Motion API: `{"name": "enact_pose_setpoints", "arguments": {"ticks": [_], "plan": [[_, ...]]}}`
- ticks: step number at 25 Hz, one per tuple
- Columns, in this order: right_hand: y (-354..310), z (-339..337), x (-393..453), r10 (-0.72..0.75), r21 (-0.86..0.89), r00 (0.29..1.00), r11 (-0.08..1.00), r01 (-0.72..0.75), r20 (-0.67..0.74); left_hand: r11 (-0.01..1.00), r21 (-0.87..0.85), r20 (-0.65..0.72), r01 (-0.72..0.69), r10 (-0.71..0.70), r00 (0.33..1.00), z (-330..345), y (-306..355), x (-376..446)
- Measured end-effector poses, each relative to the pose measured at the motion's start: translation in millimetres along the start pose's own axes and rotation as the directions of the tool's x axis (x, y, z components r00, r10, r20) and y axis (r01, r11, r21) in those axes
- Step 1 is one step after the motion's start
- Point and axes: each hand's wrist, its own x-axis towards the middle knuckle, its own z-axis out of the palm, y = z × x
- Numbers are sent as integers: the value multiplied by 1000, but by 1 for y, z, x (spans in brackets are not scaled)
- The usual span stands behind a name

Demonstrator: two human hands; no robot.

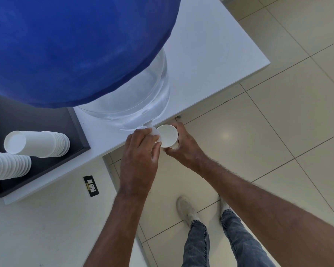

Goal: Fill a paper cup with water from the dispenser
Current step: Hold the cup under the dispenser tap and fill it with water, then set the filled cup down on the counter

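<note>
1. Nearest, at the bottom: blue jeans (229, 241) and pale shoes (186, 210) on a cream tiled floor (278, 132), seen from a head-worn camera looking down.
2. Two bare forearms reaching forward and up toward the desk edge.
3. Left hand (141, 151) at the white tap (154, 132), fingers (154, 146) closed around it, apparently to work the valve; no stream of water visible.
4. Right hand (183, 145) wrapped around a white paper cup (168, 136), fingers clamped on its wall from the far side and below, holding the cup just off the desk edge, mouth directly beside and under the tap, placed to catch the flow.
5. Cup interior looks white; water level cannot be told, so filling judged as only starting or about to start.
6. White desk (210, 64) carrying a clear water bottle (143, 101) under a blue cloth cover (75, 45), set at the edge so the tap overhangs it.
7. To the left, a dark tray (46, 120) holding two stacks of spare paper cups (37, 144) lying on their sides.
8. Below the desk, a black wall socket (91, 186).
</note>
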Motion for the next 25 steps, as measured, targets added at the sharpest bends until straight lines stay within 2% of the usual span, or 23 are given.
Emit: {"name": "enact_pose_setpoints", "arguments": {"ticks": [4, 10, 14, 19, 25], "plan": [[14, -25, -15, 26, -49, 999, 998, -27, -18, 1000, 7, 18, 10, -10, 1000, -4, 10, -1], [19, -92, -34, 52, -87, 994, 994, -60, -91, 992, 129, -7, -6, 7, 1000, 2, 52, 0], [0, -160, -26, 74, -46, 984, 995, -83, -164, 1000, 23, 22, -8, 8, 1000, 25, 89, 26], [-34, -236, 19, 1, -71, 980, 997, -15, -198, 983, -154, 32, 103, -99, 995, 61, 125, 88], [-64, -288, 120, -84, -104, 987, 992, 70, -139, 965, -122, 42, 234, -231, 972, 102, 139, 181]]}}
